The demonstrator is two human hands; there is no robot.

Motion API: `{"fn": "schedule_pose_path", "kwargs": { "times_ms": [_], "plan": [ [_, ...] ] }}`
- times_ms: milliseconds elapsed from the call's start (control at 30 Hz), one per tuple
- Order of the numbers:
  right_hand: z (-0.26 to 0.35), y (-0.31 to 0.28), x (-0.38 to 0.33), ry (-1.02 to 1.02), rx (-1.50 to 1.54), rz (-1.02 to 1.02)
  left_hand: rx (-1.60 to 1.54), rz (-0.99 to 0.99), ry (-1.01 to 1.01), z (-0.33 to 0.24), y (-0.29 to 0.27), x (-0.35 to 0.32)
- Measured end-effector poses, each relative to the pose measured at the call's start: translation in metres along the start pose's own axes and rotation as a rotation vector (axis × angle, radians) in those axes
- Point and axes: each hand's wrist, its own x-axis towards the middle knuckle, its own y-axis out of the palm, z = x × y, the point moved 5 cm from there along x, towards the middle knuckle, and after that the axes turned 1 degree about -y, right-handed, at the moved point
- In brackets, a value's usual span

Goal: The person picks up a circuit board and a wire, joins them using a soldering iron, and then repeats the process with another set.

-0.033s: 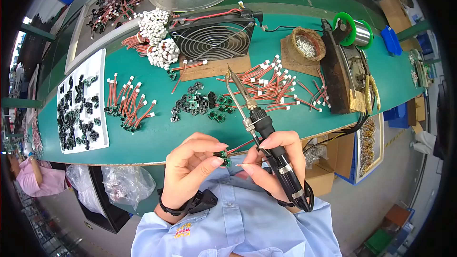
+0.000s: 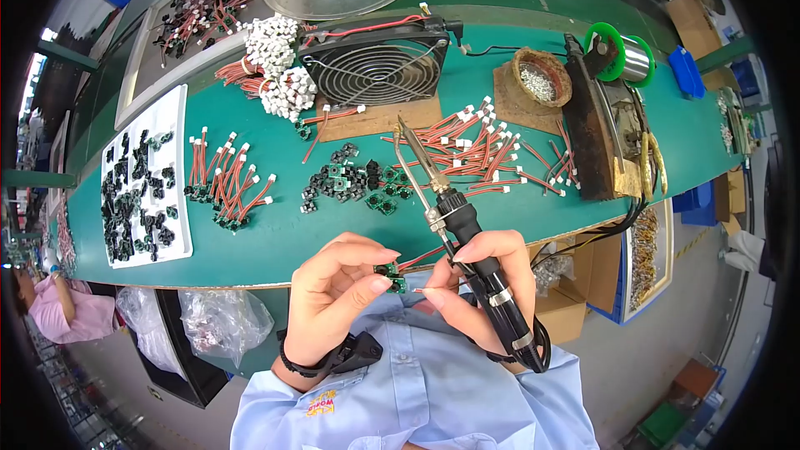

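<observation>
My left hand (image 2: pixel 335 293) pinches a small green circuit board (image 2: pixel 395 280) with a black part on it, between thumb and fingertips. A red wire (image 2: pixel 423 257) runs from beside the board toward my right hand (image 2: pixel 493 277). That hand is closed around the black handle of a soldering iron (image 2: pixel 458 215), its tip pointing up and away over the table. A thin solder feed tube lies along the iron. Near my right thumb and fingertip, a short wire end reaches toward the board. Beyond the hands lie loose black-and-green boards (image 2: pixel 340 179) and red wires with white connectors (image 2: pixel 475 146).
A black fan (image 2: pixel 375 67) stands at the back. Left are wired boards (image 2: pixel 229 183) and a white tray (image 2: pixel 179 237) of boards. At right stand a round bowl (image 2: pixel 542 79), a solder spool (image 2: pixel 633 60) and an iron holder (image 2: pixel 593 133). A person in pink (image 2: pixel 71 312) is far left.
</observation>
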Motion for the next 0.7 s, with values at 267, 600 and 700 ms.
{"fn": "schedule_pose_path", "kwargs": {
  "times_ms": [267, 600, 700],
  "plan": [
    [0.011, 0.011, 0.005, -0.004, -0.027, 0.071, -0.420, 0.041, -0.177, 0.016, -0.004, 0.000],
    [0.015, 0.020, 0.008, -0.101, -0.066, -0.038, -0.807, 0.140, -0.323, 0.031, 0.001, -0.002],
    [0.021, 0.021, 0.010, -0.162, -0.164, 0.030, -0.801, 0.125, -0.329, 0.032, 0.002, -0.003]
  ]
}}
